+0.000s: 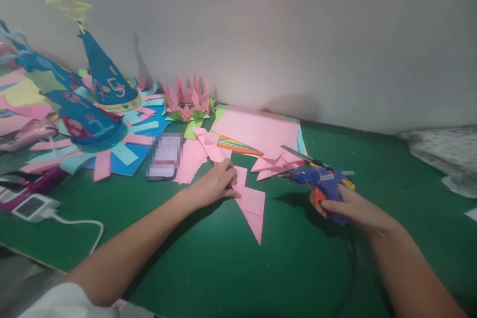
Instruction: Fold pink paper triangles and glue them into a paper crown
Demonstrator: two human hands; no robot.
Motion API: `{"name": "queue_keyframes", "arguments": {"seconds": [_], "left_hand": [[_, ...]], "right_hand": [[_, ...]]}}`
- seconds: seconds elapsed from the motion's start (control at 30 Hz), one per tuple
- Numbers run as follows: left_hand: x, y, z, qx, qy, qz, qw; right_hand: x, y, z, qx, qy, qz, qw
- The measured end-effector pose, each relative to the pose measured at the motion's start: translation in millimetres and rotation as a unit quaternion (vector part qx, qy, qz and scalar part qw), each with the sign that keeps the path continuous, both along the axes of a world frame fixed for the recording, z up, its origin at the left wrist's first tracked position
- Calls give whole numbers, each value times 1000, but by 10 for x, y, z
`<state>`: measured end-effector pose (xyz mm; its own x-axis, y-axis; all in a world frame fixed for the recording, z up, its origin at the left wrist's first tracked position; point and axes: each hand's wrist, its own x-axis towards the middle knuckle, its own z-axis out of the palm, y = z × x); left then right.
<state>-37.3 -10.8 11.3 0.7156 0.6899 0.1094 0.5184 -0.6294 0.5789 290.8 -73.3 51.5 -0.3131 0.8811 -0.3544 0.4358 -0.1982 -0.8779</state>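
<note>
My left hand (218, 180) is closed on a strip of joined pink folded paper (253, 204), pinching it between thumb and fingers. The strip runs diagonally over the green table (208, 268), a pointed end towards me. Wrapped round the handle of a blue hot glue gun (323, 178) is my right hand (352, 206), with fingers at the orange trigger. The nozzle points left, apart from the held strip. More pink folded pieces (274, 165) lie just beyond the nozzle, and scissors (298, 154) are partly hidden behind the gun.
Coloured paper sheets (257, 126) are stacked by the wall. A pink paper crown (188, 99) stands left of them. Blue cone hats (106, 77) with paper strips fill the left side. A phone (166, 156) lies near my left forearm, with a white charger and cable (35, 207) further left.
</note>
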Motion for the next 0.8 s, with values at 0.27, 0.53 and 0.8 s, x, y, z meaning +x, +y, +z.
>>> {"name": "queue_keyframes", "arguments": {"seconds": [0.27, 0.53, 0.8], "left_hand": [[-7, 4, -31, 0, -11, -1, 1000], [-6, 2, -45, 8, -17, 0, 1000], [-3, 0, -36, 7, -19, 0, 1000]], "right_hand": [[-536, -16, -21, -2, -48, 11, 999], [-708, -54, -76, 51, -139, 9, 989], [-751, -68, -83, 139, -192, 33, 971]]}}
